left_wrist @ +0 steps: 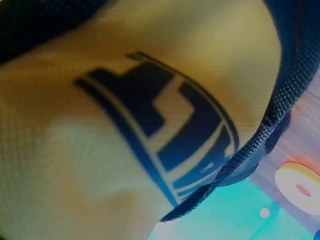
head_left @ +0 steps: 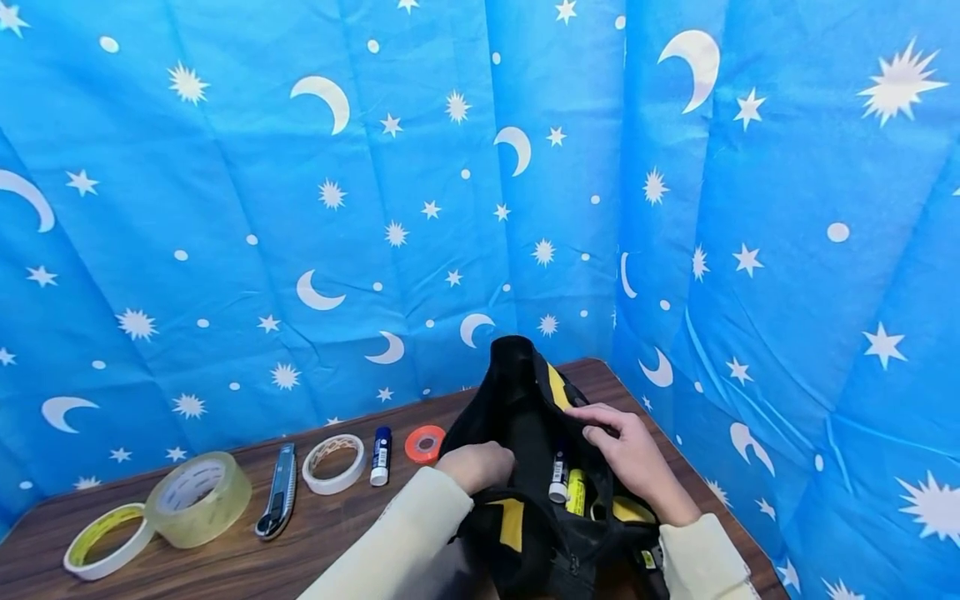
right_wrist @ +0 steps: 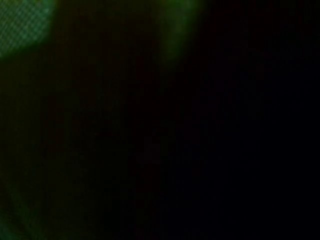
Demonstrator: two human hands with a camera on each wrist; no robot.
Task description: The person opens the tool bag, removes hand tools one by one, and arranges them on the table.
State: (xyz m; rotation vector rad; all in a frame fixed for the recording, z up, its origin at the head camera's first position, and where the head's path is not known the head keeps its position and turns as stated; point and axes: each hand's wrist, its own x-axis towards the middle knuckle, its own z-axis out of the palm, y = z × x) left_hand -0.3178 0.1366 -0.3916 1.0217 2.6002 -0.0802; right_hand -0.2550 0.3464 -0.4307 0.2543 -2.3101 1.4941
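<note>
I'm watching the right hand (head_left: 633,457) pinching the black bag (head_left: 517,367) by its edge on the wooden table (head_left: 337,533), while the left hand (head_left: 478,467), grip hidden from me, is resting inside, and a slip could be collapsing the side onto the glue stick within (head_left: 558,479).

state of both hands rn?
Left hand: in the bag opening, can't tell, grip hidden.
Right hand: holding the bag's edge.
</note>
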